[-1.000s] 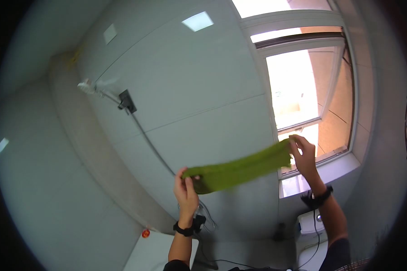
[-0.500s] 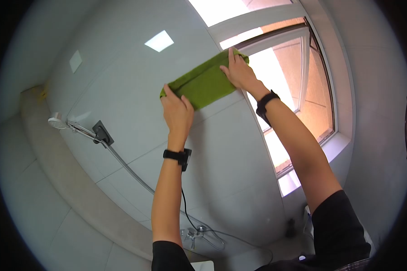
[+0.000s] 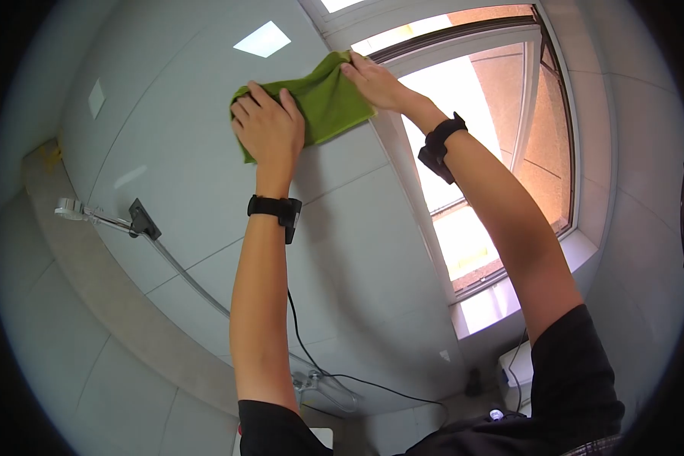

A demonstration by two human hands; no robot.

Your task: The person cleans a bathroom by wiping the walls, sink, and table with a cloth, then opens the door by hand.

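Note:
A green cloth is stretched between my two hands, high up against the grey tiled wall. My left hand is over its left end, fingers curved onto the fabric, and part of the cloth bunches around them. At the upper right end, beside the window frame, my right hand grips the cloth's edge between thumb and fingers. The fabric sags and creases in the middle. Each wrist wears a black band with a small device.
To the right a window stands with its sash tilted. On the left, a shower head sits in a wall bracket, its hose running down to a mixer tap. A black cable hangs below my left arm.
Both hands and the cloth have moved up and left in view. My left hand now lies more over the cloth, which has gone from a neat folded strip to a creased shape.

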